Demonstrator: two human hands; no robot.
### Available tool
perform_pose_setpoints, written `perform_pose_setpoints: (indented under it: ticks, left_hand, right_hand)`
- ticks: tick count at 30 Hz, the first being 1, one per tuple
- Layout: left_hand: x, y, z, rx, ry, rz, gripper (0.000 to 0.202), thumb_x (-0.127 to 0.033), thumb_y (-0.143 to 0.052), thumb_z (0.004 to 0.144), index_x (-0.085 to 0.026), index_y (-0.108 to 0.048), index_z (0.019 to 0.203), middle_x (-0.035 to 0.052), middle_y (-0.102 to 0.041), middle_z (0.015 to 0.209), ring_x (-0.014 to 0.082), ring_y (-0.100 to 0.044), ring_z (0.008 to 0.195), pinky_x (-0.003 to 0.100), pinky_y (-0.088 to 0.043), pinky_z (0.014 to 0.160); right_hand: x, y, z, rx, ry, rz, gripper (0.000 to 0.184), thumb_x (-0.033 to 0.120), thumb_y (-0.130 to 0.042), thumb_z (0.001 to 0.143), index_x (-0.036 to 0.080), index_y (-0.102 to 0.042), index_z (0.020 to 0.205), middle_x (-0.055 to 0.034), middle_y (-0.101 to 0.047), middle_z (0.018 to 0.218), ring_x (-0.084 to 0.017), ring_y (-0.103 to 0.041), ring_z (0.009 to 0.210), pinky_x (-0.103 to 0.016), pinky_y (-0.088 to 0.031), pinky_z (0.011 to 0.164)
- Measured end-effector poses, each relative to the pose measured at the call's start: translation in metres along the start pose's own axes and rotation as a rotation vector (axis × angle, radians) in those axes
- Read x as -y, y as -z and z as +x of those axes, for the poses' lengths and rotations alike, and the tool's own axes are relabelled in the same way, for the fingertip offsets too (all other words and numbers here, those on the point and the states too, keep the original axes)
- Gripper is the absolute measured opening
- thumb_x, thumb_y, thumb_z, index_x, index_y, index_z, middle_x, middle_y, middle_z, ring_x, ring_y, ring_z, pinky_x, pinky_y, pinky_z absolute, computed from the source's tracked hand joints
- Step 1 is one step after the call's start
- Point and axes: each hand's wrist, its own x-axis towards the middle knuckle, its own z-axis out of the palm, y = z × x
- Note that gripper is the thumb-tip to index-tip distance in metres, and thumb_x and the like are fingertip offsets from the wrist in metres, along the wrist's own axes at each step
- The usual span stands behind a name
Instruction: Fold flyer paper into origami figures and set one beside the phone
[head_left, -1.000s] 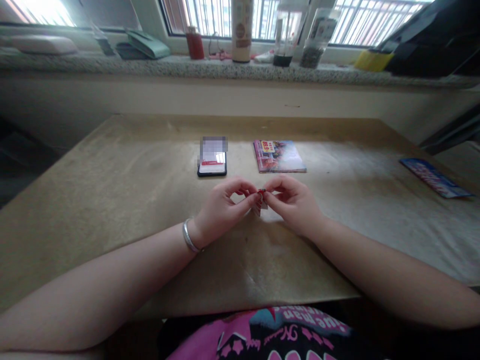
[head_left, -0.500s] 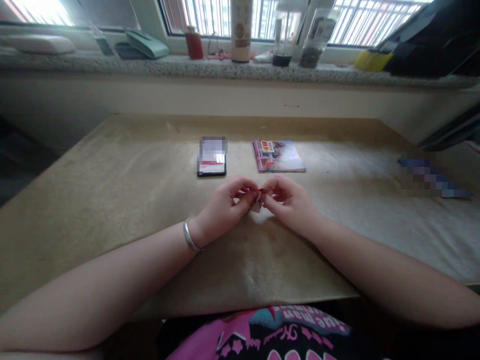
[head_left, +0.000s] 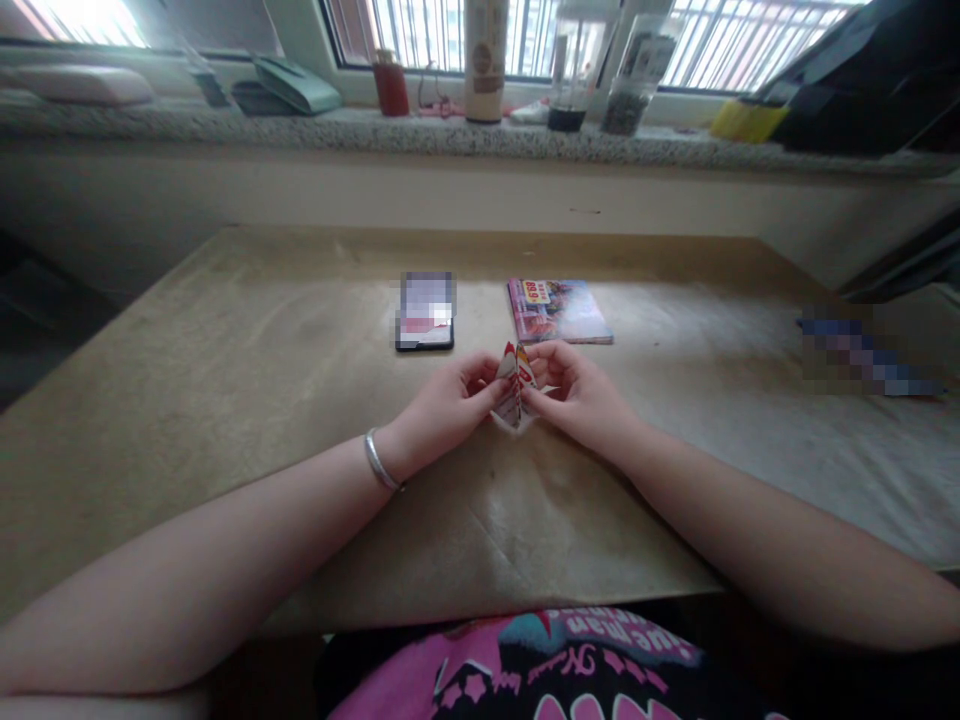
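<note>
A small folded piece of printed paper (head_left: 514, 390), red and white, stands upright between my two hands just above the tan table (head_left: 225, 380). My left hand (head_left: 442, 412), with a silver bangle on its wrist, pinches the paper's left side with curled fingers. Pressed against the right side is my right hand (head_left: 581, 395), its fingers also closed on the paper. Both hands sit at the table's middle, a little nearer than the phone and the booklet.
A black phone (head_left: 424, 322) lies flat beyond my hands, and a colourful booklet (head_left: 556, 311) lies to its right. A blurred printed sheet (head_left: 870, 355) is at the right edge. Bottles, jars and a red cup (head_left: 391, 88) line the stone windowsill.
The folded paper has opened taller and now points upward between my fingers. Both hands shifted slightly farther away on the table.
</note>
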Motion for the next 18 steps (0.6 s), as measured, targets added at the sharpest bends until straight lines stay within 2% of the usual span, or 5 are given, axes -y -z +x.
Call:
perform_pose_setpoints:
  ticks: [3,5,9,13,18]
  left_hand:
    - [0.0022,0.0016,0.0018,-0.004,0.022,-0.021,0.020,-0.033,-0.060,0.086,-0.014,-0.059,0.093,0.0011,-0.063,0.081,0.0092,-0.060,0.067,0.020,-0.048,0.060]
    - [0.0039,0.0018,0.0024,0.010,0.043,-0.066,0.020,-0.027,-0.063,0.083,-0.014,-0.058,0.097,0.0023,-0.065,0.086,0.0098,-0.062,0.071,0.021,-0.050,0.064]
    - [0.0054,-0.0001,0.0020,0.066,0.097,-0.159,0.041,-0.016,-0.068,0.075,-0.016,-0.052,0.113,0.0044,-0.066,0.097,0.0118,-0.066,0.077,0.023,-0.052,0.068]
    - [0.0037,-0.0020,0.0012,0.046,0.125,-0.222,0.042,-0.020,-0.069,0.077,-0.016,-0.050,0.114,0.0024,-0.066,0.089,0.0108,-0.065,0.071,0.021,-0.051,0.063]
    - [0.0026,-0.0020,0.0018,0.001,0.111,-0.291,0.044,-0.025,-0.071,0.077,-0.015,-0.049,0.114,0.0033,-0.067,0.088,0.0122,-0.065,0.073,0.025,-0.052,0.068]
  right_hand:
    - [-0.0035,-0.0019,0.0004,0.045,-0.042,0.021,0.037,0.023,-0.070,0.071,0.024,-0.049,0.102,0.0027,-0.064,0.082,-0.010,-0.058,0.063,-0.023,-0.047,0.054]
    - [-0.0057,-0.0025,0.0014,0.048,-0.065,0.059,0.036,0.025,-0.070,0.072,0.024,-0.048,0.100,0.0029,-0.064,0.082,-0.010,-0.059,0.062,-0.024,-0.049,0.054]
    - [-0.0077,-0.0012,0.0041,0.023,-0.076,0.166,0.035,0.027,-0.072,0.071,0.023,-0.048,0.095,0.0032,-0.064,0.081,-0.011,-0.063,0.069,-0.024,-0.053,0.060]
    - [-0.0057,0.0002,0.0048,0.043,-0.115,0.245,0.038,0.030,-0.074,0.071,0.023,-0.046,0.096,0.0031,-0.066,0.082,-0.011,-0.064,0.069,-0.024,-0.054,0.059]
    - [-0.0027,-0.0016,0.0036,0.089,-0.137,0.247,0.043,0.025,-0.075,0.069,0.024,-0.047,0.101,0.0013,-0.065,0.092,-0.010,-0.062,0.068,-0.022,-0.053,0.054]
